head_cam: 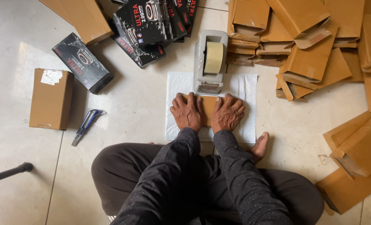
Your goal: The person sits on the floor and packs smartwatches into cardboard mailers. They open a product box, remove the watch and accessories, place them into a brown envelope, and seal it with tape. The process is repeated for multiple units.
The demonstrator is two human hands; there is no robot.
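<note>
Dark trousers [152, 183] and two speckled sleeves [235, 179] are filling the bottom of my feed, a bare foot [260, 146] poking out just right of them. Past that, both hands are lying flat and spread: left hand [187, 111] and right hand [228, 113] are pressing palms-down on a small brown cardboard box [208, 109], which is sitting on a white sheet [246, 89] spread on the tiled floor [144, 100]. Neither hand is gripping anything; fingers are open, only weight on the box. My read: they're flattening or holding a flap shut, so I'd be keeping the pressure even across both palms, thumbs close to the centre seam, so the box isn't skewing on the sheet. Tape dispenser [210, 62] is standing just beyond the fingertips, roll facing them, near enough that one hand could be reaching it while the other is holding. I can't tell whether any tape is on the box; hands are covering it. Left side: blue utility knife [85, 125] lying on the floor, a sealed brown carton [51, 99] beside it, well apart from the hands. Further out, black printed boxes [148, 25] are piling up top-left and flat folded brown cartons [318, 41] are heaping along the right.
</note>
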